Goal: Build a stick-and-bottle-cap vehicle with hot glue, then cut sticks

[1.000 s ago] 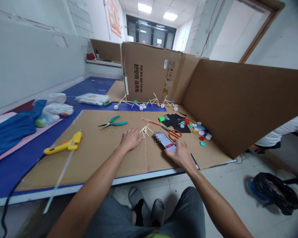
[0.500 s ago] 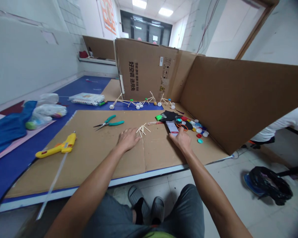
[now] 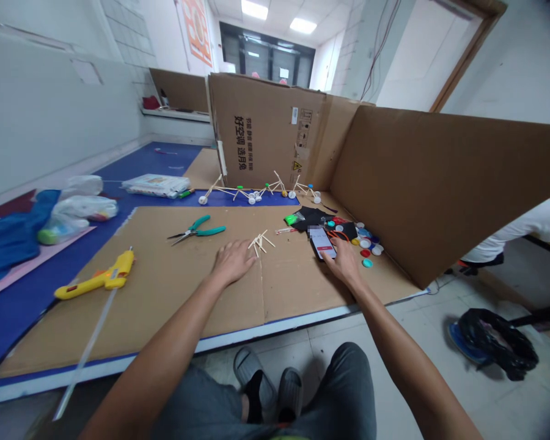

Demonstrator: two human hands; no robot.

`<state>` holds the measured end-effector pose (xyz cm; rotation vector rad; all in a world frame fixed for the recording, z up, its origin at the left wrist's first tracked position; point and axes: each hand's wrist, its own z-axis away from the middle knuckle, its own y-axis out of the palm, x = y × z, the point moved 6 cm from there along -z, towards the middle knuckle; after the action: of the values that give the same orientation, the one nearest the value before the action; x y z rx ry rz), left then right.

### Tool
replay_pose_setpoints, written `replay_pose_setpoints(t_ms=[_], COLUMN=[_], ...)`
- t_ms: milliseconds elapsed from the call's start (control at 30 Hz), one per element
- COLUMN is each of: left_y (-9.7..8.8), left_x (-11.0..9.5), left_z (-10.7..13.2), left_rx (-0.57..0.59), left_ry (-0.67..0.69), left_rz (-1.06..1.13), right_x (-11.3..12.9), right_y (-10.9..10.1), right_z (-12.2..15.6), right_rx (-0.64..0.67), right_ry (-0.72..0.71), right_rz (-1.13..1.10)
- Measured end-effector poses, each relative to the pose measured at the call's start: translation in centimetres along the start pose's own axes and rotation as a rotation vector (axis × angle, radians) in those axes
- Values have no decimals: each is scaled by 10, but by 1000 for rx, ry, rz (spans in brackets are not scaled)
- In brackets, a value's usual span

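My left hand (image 3: pixel 233 261) lies palm down on the cardboard sheet, fingers stretched out and nothing in them. Right beside its fingertips is a small pile of short wooden sticks (image 3: pixel 260 242). On the other side, my right hand (image 3: pixel 345 261) grips the lower right corner of a smartphone (image 3: pixel 321 240), thumb at the bottom edge and fingers along the side. The phone lies face up with its screen lit. Its upper end is close to some black sheets (image 3: pixel 312 215) and a heap of coloured bottle caps (image 3: pixel 365 243).
Green-handled pliers (image 3: pixel 196 230) and a yellow glue gun (image 3: pixel 105 278) with a long glue stick lie left. Stick models with cap wheels (image 3: pixel 252 194) line the back. Cardboard walls (image 3: pixel 440 183) enclose the back and right. Plastic bags (image 3: pixel 85 209) lie far left.
My right hand has shifted slightly right and down along the phone, so more of its screen shows. My left hand stays by the sticks. The whole view has moved a little.
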<state>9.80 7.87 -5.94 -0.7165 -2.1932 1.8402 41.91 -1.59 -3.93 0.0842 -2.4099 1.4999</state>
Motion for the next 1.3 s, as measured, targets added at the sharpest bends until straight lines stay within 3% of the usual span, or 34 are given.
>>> replay_pose_setpoints(t_ms=[167,633,1300], left_y=[0,3,5], left_x=[0,2,4], left_z=[0,0,-1], left_rx=[-9,7,-7], left_ry=[5,7,9], left_rz=[-10,6,8], right_x=[-5,-6,-4], right_y=[4,11,11], right_z=[1,4,5], right_rx=[19,89,77], right_ry=[-88,-57,-35], right_rz=[-79,-11,-30])
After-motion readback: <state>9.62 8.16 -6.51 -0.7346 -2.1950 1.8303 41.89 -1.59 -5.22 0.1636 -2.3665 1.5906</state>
